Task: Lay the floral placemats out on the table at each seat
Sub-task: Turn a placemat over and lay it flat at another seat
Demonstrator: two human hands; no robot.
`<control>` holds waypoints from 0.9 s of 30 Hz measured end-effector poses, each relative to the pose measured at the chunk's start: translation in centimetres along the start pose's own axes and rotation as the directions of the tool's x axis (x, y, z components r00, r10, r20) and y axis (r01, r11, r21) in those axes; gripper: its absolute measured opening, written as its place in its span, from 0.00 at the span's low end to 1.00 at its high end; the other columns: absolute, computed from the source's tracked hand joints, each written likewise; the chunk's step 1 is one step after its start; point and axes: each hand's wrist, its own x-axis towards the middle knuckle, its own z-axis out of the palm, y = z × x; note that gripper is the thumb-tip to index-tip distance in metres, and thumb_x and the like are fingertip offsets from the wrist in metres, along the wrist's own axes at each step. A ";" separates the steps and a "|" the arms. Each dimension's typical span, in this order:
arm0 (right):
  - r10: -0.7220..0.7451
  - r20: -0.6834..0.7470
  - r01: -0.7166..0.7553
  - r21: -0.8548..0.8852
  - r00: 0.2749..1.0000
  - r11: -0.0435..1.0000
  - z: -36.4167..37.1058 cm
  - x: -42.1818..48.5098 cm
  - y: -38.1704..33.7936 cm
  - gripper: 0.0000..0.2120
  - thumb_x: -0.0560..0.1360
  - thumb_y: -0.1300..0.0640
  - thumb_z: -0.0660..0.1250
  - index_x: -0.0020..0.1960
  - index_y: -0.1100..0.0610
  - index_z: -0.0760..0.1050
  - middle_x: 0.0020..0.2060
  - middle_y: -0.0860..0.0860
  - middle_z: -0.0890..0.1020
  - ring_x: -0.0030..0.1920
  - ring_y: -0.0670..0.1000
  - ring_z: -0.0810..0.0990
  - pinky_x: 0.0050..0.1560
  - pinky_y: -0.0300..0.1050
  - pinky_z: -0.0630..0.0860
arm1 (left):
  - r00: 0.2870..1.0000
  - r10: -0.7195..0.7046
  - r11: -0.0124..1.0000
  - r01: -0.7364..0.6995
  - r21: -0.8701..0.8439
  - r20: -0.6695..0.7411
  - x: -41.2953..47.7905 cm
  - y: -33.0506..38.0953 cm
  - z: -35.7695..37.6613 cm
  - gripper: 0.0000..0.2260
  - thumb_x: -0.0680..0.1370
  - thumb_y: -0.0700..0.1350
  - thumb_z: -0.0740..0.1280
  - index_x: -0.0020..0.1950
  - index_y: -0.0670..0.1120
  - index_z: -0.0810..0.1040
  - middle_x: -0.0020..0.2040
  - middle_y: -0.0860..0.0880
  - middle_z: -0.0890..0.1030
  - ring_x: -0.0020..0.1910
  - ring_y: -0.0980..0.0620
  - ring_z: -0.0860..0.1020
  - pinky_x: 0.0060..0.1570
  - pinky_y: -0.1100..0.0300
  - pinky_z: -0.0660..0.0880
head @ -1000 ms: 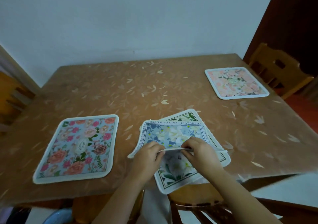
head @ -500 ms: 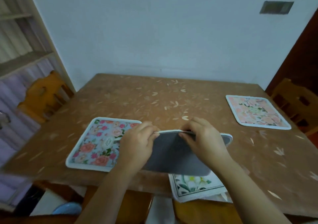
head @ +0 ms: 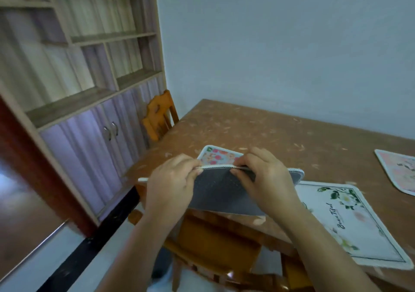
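The held placemat is raised off the table at the centre of the view, tilted so that its grey underside is turned to the camera. Its top edge is pinched between thumb and curled fingers by the left hand at 9 o'clock of it and by the right hand at 3 o'clock. A second ago it was lying on the lily placemat at the near table edge. It has since been peeled away and carried leftward, and the lily placemat is left flat at 4 o'clock. Just behind the pinched edge, at 12 o'clock, a rose placemat is seen on the table, and a pink placemat is laid at 3 o'clock. Two seats are judged served, and the held one is probably meant for the chair at 11 o'clock.
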 end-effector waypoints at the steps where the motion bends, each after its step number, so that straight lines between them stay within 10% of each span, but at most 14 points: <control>1: -0.012 0.000 0.012 0.008 1.000 1.000 0.8 0.3 -1.3 0.04 0.68 0.63 0.73 0.39 0.61 0.77 0.35 0.56 0.80 0.37 0.58 0.78 0.34 0.50 0.77 | 1.000 -0.012 1.000 0.012 0.004 -0.015 -0.6 -1.0 -1.0 0.09 0.73 0.41 0.61 0.43 0.42 0.81 0.41 0.46 0.82 0.41 0.47 0.78 0.41 0.48 0.76; 17: -0.153 -0.042 0.143 -0.172 0.987 0.975 10.9 10.5 -11.0 0.05 0.67 0.66 0.72 0.37 0.65 0.77 0.34 0.59 0.80 0.34 0.58 0.76 0.36 0.44 0.68 | 0.977 -0.172 0.970 0.146 -0.193 -0.122 0.6 -15.2 -7.8 0.06 0.74 0.37 0.66 0.46 0.45 0.82 0.41 0.56 0.78 0.40 0.61 0.75 0.43 0.75 0.68; 27: -0.112 -0.090 0.106 -0.070 0.990 0.992 18.1 20.3 -10.3 0.05 0.67 0.67 0.72 0.38 0.61 0.77 0.34 0.57 0.80 0.35 0.57 0.77 0.38 0.46 0.72 | 0.994 -0.064 0.997 0.061 -0.044 -0.088 10.8 -24.1 -10.6 0.06 0.75 0.39 0.66 0.45 0.47 0.82 0.42 0.53 0.81 0.42 0.54 0.76 0.42 0.62 0.70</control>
